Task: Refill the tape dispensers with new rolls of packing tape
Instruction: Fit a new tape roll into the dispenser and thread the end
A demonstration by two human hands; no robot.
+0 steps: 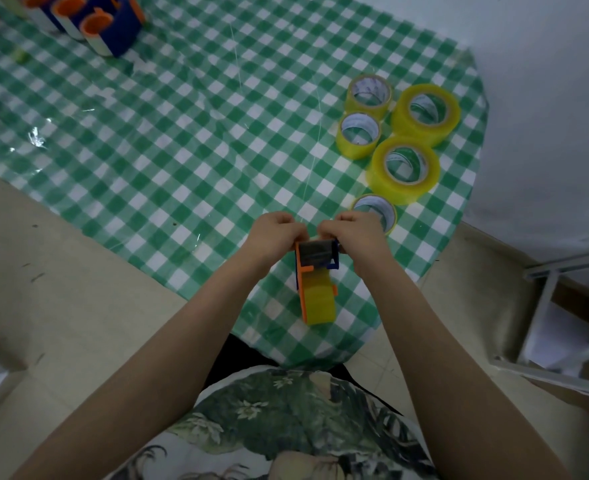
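At the far left of the desk (pixel 182 133), which has a green checked cloth, stands a cluster of blue-and-orange dispensers (pixel 95 26). In the middle, over the near edge, the left hand (pixel 274 233) curls round the orange side of a tape dispenser (pixel 315 258). Its yellow roll (pixel 320 301) sits at the end nearest the person. The right hand (pixel 352 233) pinches the dispenser's far end from the opposite side. Further right lie five spare tape rolls (pixel 404 168), flat and close together, with the nearest partly hidden behind the right hand.
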